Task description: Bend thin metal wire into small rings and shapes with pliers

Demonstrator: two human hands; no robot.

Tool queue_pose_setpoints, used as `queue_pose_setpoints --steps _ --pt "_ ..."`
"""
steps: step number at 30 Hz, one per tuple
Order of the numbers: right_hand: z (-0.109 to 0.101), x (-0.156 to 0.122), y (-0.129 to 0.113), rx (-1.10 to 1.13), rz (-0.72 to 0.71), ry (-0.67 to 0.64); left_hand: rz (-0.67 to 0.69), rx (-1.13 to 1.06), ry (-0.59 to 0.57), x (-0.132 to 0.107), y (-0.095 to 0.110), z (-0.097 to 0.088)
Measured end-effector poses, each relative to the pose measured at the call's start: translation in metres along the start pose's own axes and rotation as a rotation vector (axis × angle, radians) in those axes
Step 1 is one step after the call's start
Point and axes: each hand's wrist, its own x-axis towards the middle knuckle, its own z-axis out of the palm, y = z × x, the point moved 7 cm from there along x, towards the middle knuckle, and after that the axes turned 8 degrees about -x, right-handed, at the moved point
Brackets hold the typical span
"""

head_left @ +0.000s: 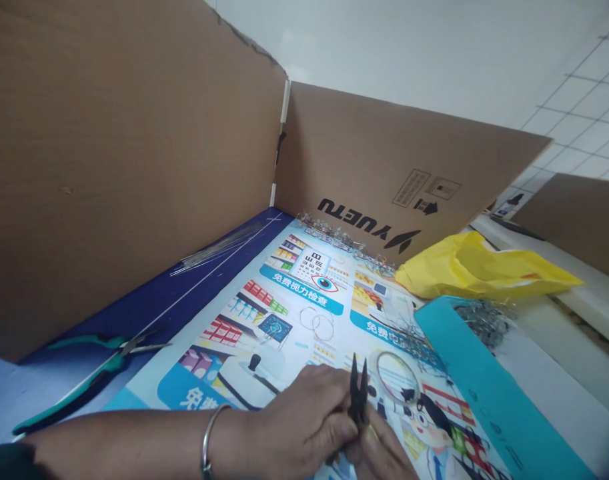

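Note:
My left hand (304, 423), with a silver bangle (209, 440) on its wrist, reaches in from the left with its fingers closed at the pliers. Whatever is pinched there is hidden. My right hand (381, 453) is closed around the dark needle-nose pliers (358, 400). Their jaws point up, slightly parted, and nothing shows between the tips. The handles are mostly hidden by the fingers. Just right of the pliers lies a pale ring like a tape roll (397, 378). Two thin wire rings (317, 324) rest on the printed sheet (297, 357) beyond my hands.
Teal-handled pliers (119, 357) lie open at left. Thin straight wires (217, 248) rest along the cardboard wall (134, 173). A second cardboard panel (364, 153) stands behind. At right are a yellow bag (484, 270) and a teal-edged box (494, 387) with tangled wire (484, 323).

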Motion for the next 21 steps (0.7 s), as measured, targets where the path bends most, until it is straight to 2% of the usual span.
queue_pose_setpoints --steps 2,4,9,12,16,21 --pt "-0.005 0.010 0.004 0.105 0.003 0.090 -0.051 -0.016 0.093 0.004 -0.007 -0.019" --pt "-0.015 0.021 0.009 0.156 -0.015 0.184 -0.124 0.064 0.285 0.006 -0.018 -0.052" --pt "-0.031 0.035 0.031 0.118 0.035 0.275 -0.280 0.158 0.479 0.011 -0.055 -0.122" --pt "-0.032 0.035 0.036 0.109 0.026 0.266 -0.348 0.280 0.380 0.013 -0.076 -0.135" --pt "-0.029 0.035 0.039 0.146 0.025 0.222 -0.378 0.442 0.188 0.023 -0.091 -0.134" --pt "-0.030 0.035 0.040 0.148 0.015 0.210 -0.430 0.662 -0.049 0.066 -0.111 -0.121"
